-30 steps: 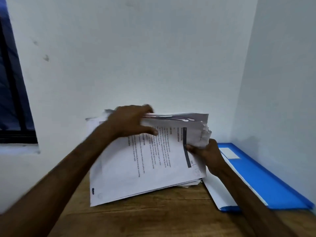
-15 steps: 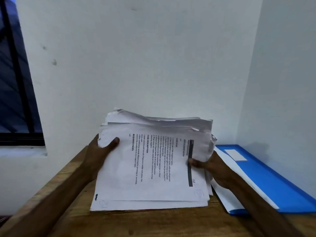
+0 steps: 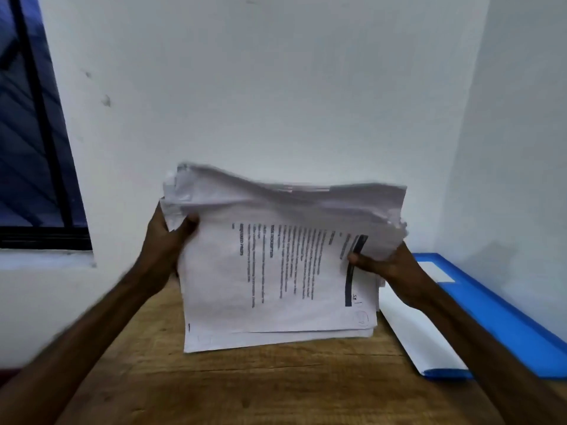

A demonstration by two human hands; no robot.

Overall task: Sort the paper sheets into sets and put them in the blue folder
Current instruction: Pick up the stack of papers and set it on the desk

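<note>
The left hand (image 3: 167, 240) is gripping the left edge of the stack of paper sheets (image 3: 276, 271), with its thumb lying on the top page. The right hand (image 3: 386, 262) is pinching the right edge in the same way. The stack is standing tilted, with its lower edge resting on the wooden table (image 3: 245, 388). The blue folder (image 3: 491, 317) is lying open just beside it on the right, against the white wall (image 3: 276, 87). A dark window (image 3: 30, 148) is showing at the far left.

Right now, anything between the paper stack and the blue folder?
Nothing visible. The left hand and right hand grip the stack; the folder lies just right of it on the table, with only the right hand between.
</note>
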